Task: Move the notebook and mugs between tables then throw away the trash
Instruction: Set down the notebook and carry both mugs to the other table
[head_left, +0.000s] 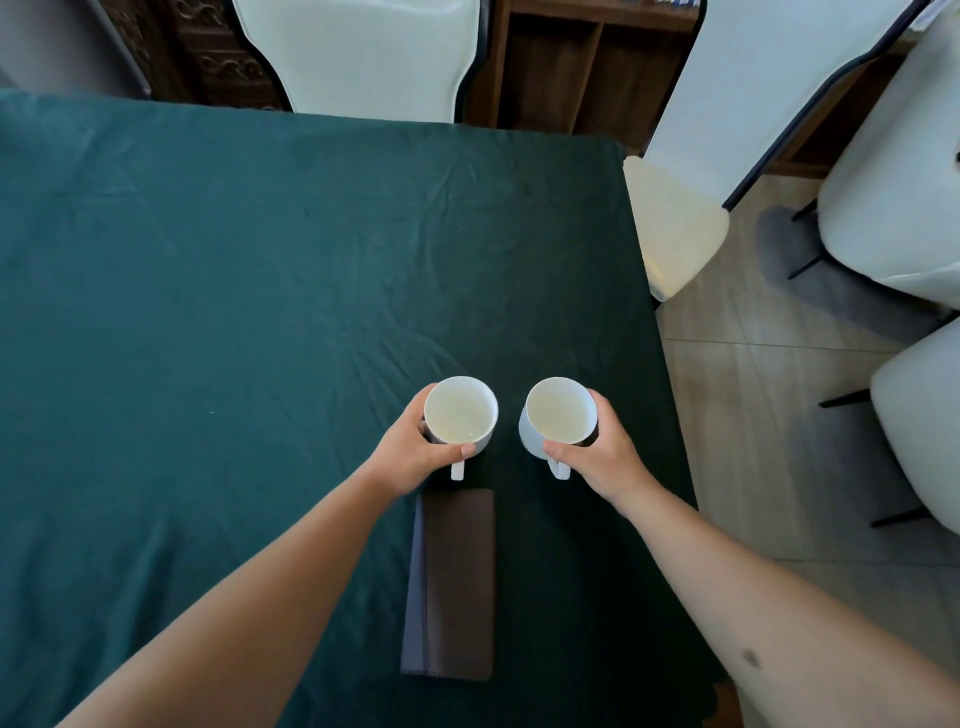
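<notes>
The mug step was in hand. The left hand (415, 449) wrapped the left mug (461, 413) around its body, thumb pressed on the near wall above the handle, fingers curled round the far-left side. The right hand (597, 457) held the right mug (558, 415) the same way, thumb at the near rim, fingers round the right side. Each grip was closed on its mug, not on the handle. Both mugs stood upright, side by side but apart, near the right end of the green-clothed counter (208, 286); whether they rested on the cloth or hung just above it could not be told. They looked empty.

The notebook (452, 582) lay flat just behind the left mug's handle, between the two forearms, which reached forward roughly parallel with wrists level.

Judging from this, the next move called for keeping both mugs level and clear of each other, whether lifting or letting go. No trash was in view.
</notes>
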